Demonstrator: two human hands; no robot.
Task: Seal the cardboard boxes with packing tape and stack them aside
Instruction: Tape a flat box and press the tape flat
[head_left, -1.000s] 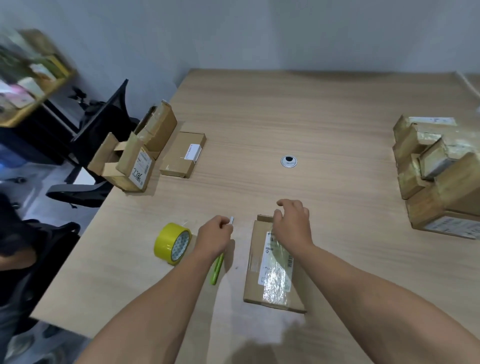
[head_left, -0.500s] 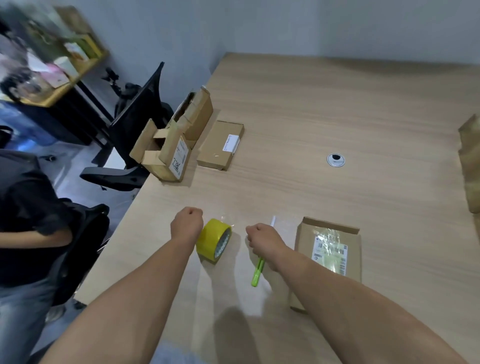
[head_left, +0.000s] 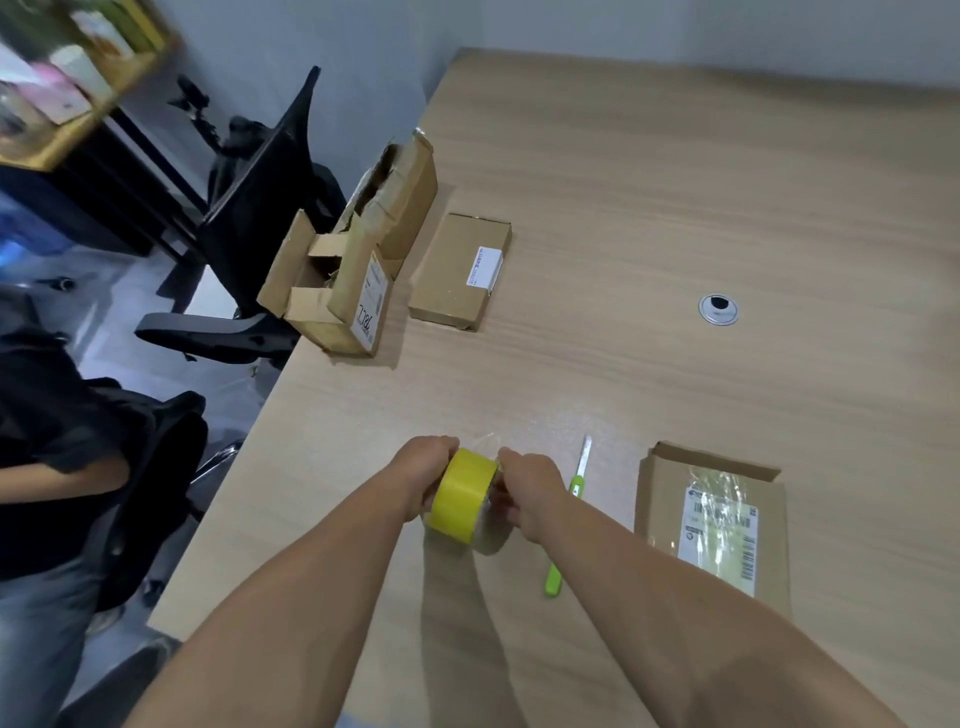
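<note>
I see my left hand (head_left: 422, 480) and my right hand (head_left: 529, 488) on the two sides of the yellow roll of packing tape (head_left: 460, 496), over the light wooden tabletop (head_left: 675, 208). Each grip is curled closed around the roll. The flat brown cardboard box with a white label (head_left: 662, 499) lies to the right, and the green-handled cutter (head_left: 554, 581) lies between them.

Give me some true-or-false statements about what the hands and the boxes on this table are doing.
1. The left hand and right hand both hold the yellow tape roll. True.
2. The green utility knife is in the right hand. False: it lies on the table, right of that hand.
3. The open cardboard box at the table's left edge has flaps standing up. True.
4. The flat box nearest the knife rests on another box. False: it lies directly on the table.
</note>
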